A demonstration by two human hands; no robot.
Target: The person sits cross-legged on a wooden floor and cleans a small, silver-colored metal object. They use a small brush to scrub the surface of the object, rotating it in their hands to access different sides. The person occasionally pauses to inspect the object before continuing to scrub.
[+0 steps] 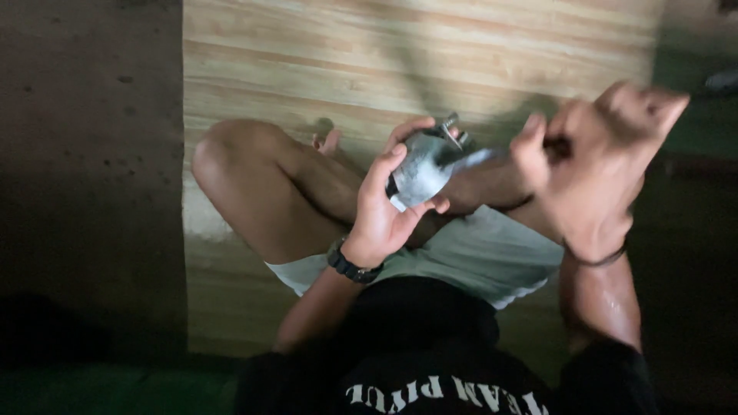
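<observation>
Nearest the camera sits the dark shirt, and just above it the pale shorts (477, 257) of the person, who sits cross-legged on a striped woven mat (400, 54).

The left hand (380, 207), with a dark wristband (352, 265) at its wrist, is curled round a small silvery metal piece (423, 173), thumb on the near edge and fingers wrapped over its far side, holding it above the lap. The thing is blurred; a short bolt or clip seems to stick up from its top end, but its exact kind cannot be told. The right hand (592, 165) is raised just to the right of it, fingers bunched as if pinching a thin pale tool or strip (480, 157) that reaches toward the metal piece. Motion blur hides whether the grip is firm.

By the look of it, the step in hand is working on the held piece with the right hand's tool. The next move likely calls for a steady left grip and a careful approach at the top end.

There is free space above the lap. The bent knee (223, 154) bounds the left. Beyond it the mat ends against a dark concrete floor (84, 169).
</observation>
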